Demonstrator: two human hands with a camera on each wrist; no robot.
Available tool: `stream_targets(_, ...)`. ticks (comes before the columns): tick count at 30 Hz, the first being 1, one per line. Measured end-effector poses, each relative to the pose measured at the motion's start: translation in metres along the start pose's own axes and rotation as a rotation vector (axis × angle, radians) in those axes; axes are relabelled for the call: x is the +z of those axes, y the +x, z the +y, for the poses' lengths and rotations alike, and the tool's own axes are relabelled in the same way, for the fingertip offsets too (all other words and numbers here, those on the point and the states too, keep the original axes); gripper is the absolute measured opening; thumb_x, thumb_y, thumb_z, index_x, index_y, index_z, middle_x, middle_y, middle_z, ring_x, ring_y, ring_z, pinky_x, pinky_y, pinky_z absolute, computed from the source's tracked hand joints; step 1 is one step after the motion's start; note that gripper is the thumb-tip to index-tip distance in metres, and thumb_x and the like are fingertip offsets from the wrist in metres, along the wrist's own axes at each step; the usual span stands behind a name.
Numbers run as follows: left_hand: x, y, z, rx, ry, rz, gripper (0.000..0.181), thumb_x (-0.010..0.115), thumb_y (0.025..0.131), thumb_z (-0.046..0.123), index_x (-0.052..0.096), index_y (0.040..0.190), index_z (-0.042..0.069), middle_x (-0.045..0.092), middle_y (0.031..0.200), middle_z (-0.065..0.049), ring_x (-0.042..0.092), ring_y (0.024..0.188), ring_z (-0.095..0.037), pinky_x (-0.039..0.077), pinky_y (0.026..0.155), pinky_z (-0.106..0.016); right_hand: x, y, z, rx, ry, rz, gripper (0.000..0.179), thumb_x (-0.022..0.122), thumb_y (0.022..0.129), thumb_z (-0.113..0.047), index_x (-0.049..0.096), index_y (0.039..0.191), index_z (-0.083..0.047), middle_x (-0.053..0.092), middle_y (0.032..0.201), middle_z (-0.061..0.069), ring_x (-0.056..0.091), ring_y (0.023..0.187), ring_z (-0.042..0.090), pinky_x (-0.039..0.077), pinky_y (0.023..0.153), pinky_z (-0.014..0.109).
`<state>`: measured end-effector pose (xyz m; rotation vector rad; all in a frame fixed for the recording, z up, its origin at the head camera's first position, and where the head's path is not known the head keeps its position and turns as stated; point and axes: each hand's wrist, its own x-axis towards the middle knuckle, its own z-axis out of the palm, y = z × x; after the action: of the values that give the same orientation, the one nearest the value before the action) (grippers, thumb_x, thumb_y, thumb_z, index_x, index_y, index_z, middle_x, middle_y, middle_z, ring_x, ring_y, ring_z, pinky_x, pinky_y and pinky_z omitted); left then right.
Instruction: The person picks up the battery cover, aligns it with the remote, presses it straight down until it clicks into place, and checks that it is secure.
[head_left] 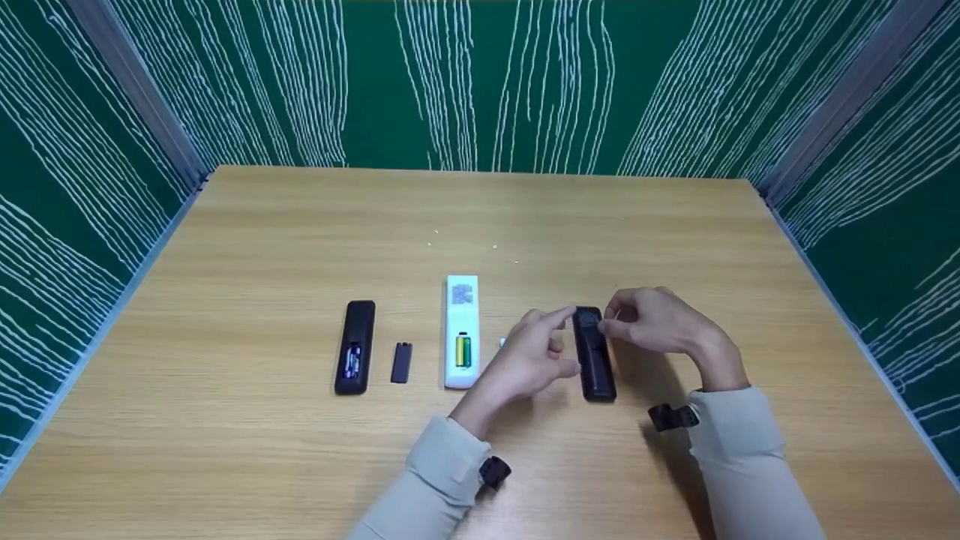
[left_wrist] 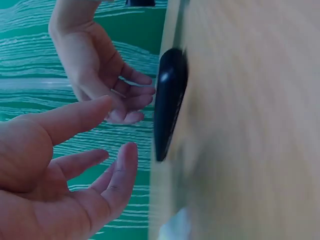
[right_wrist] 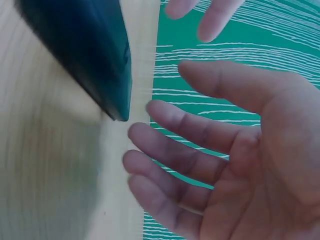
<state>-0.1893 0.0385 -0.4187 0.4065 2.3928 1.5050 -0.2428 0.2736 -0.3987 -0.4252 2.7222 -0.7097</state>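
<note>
A black remote control (head_left: 598, 371) lies on the table between the two hands. At its left side is the left hand (head_left: 529, 354), thumb and index finger extended toward it. The right hand (head_left: 664, 321) hovers by its upper right edge with fingers loosely bent. In the left wrist view, a gap separates the left hand (left_wrist: 75, 185) from the remote (left_wrist: 171, 95), and nothing is in its fingers. The right wrist view shows the right hand (right_wrist: 225, 145) with spread fingers, holding nothing, beside the remote (right_wrist: 95, 50).
Left of the hands lie a white remote (head_left: 461, 307) with batteries showing, a dark battery cover (head_left: 401, 363) and another black remote (head_left: 356, 322) with its compartment uncovered. A small white piece (head_left: 502, 342) is mostly hidden behind the left hand. Tiny white specks dot the wooden table (head_left: 300, 225).
</note>
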Motion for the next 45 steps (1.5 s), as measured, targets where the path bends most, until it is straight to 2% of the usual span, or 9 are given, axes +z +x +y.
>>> stream_targets(4,-0.017,-0.009,0.004,0.029,0.036,0.023,0.078,0.080,0.093,0.007,0.046,0.162,0.021,0.054,0.148,-0.009,0.061,0.115,-0.019,0.057,0.093,-0.026,0.000,0.000,-0.007,-0.015,0.007,0.073,0.027,0.070,0.101,-0.032,0.073,0.115,-0.009,0.070,0.107,0.011,0.062,0.095,0.028,0.056,0.079,0.037)
stream_targets(7,-0.028,-0.015,0.004,0.047,0.077,0.047,0.075,0.080,0.095,0.011,0.047,0.161,0.023,0.054,0.149,-0.006,0.060,0.119,-0.019,0.057,0.095,-0.029,0.001,0.001,-0.013,-0.035,0.017,0.111,0.029,0.070,0.101,-0.031,0.073,0.118,-0.008,0.071,0.114,0.014,0.063,0.102,0.031,0.059,0.086,0.045)
stream_targets(12,-0.047,-0.024,0.000,0.068,0.129,0.099,0.072,0.079,0.096,0.014,0.049,0.160,0.022,0.053,0.150,-0.006,0.059,0.123,-0.021,0.058,0.095,-0.033,0.005,0.003,-0.022,-0.070,0.027,0.160,0.036,0.071,0.101,-0.031,0.071,0.125,-0.005,0.069,0.127,0.016,0.061,0.119,0.036,0.053,0.104,0.059)
stream_targets(21,-0.079,-0.039,-0.017,0.122,0.206,0.184,0.071,0.081,0.093,0.013,0.052,0.158,0.015,0.050,0.151,-0.011,0.059,0.129,-0.030,0.057,0.101,-0.043,0.016,0.005,-0.037,-0.183,0.035,0.272,0.036,0.071,0.101,-0.023,0.068,0.133,-0.005,0.066,0.134,0.013,0.058,0.126,0.036,0.053,0.106,0.056)
stream_targets(26,-0.088,-0.044,-0.029,0.072,0.231,0.194,0.072,0.081,0.094,0.014,0.050,0.159,0.017,0.048,0.155,-0.011,0.057,0.132,-0.031,0.055,0.107,-0.043,0.026,0.009,-0.047,-0.196,0.050,0.286,0.039,0.073,0.101,-0.021,0.066,0.137,-0.007,0.064,0.136,0.012,0.058,0.128,0.035,0.053,0.109,0.056)
stream_targets(30,-0.091,-0.049,-0.038,0.024,0.241,0.200,0.074,0.082,0.093,0.015,0.050,0.160,0.019,0.046,0.157,-0.009,0.052,0.138,-0.031,0.050,0.116,-0.044,0.033,0.014,-0.055,-0.226,0.037,0.279,0.040,0.073,0.100,-0.021,0.066,0.137,-0.007,0.064,0.135,0.011,0.060,0.127,0.036,0.055,0.106,0.054)
stream_targets(36,-0.095,-0.055,-0.050,0.016,0.246,0.181,0.078,0.083,0.093,0.015,0.047,0.161,0.019,0.044,0.158,-0.011,0.047,0.144,-0.033,0.046,0.120,-0.046,0.039,0.021,-0.066,-0.247,0.009,0.252,0.040,0.073,0.100,-0.020,0.067,0.137,-0.006,0.065,0.136,0.011,0.061,0.127,0.036,0.058,0.102,0.052)
stream_targets(40,-0.097,-0.058,-0.055,-0.009,0.236,0.166,0.080,0.084,0.092,0.016,0.045,0.162,0.017,0.042,0.160,-0.011,0.046,0.146,-0.033,0.042,0.122,-0.047,0.045,0.025,-0.072,-0.234,0.001,0.238,0.040,0.074,0.100,-0.019,0.067,0.138,-0.008,0.064,0.137,0.011,0.062,0.126,0.033,0.059,0.102,0.050)
stream_targets(45,-0.098,-0.060,-0.056,-0.057,0.216,0.153,0.082,0.085,0.091,0.015,0.046,0.162,0.017,0.041,0.161,-0.011,0.047,0.145,-0.033,0.043,0.122,-0.048,0.051,0.030,-0.077,-0.257,-0.013,0.225,0.040,0.073,0.100,-0.020,0.067,0.137,-0.007,0.065,0.135,0.012,0.063,0.123,0.034,0.059,0.102,0.049)
